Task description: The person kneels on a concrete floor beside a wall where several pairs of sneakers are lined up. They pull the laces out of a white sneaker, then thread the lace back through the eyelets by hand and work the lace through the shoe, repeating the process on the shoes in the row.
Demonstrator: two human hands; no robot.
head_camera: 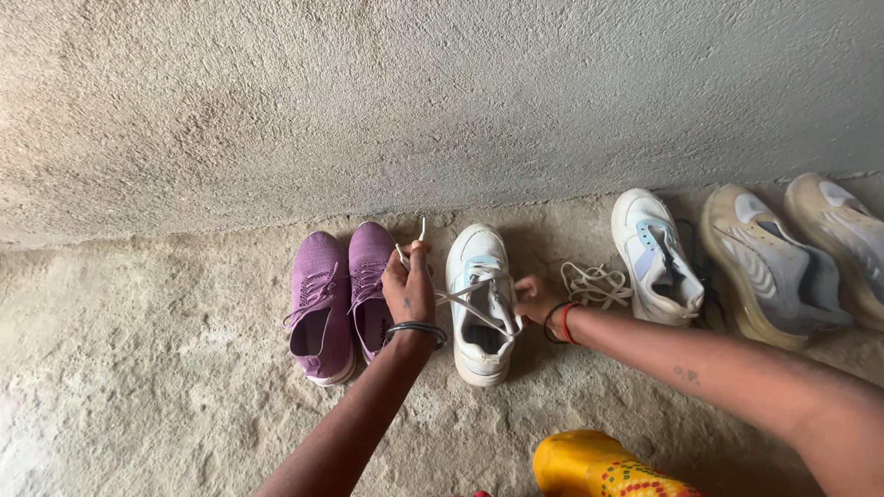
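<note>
A white sneaker (479, 276) with pale blue trim stands on the rough floor, toe toward the wall. My left hand (409, 287) is closed on one end of its white lace (458, 294), pulled out to the left and up. At the shoe's right side, my right hand (537, 296) pinches the lace by the eyelets. Both wrists wear bangles.
A purple pair of knit shoes (336, 294) sits just left of my left hand. A loose white lace (597, 283) lies right of the sneaker, then its laceless mate (656, 258) and a beige pair (790, 258). A rough plaster wall (442, 101) rises behind. Yellow cloth (589, 465) is near me.
</note>
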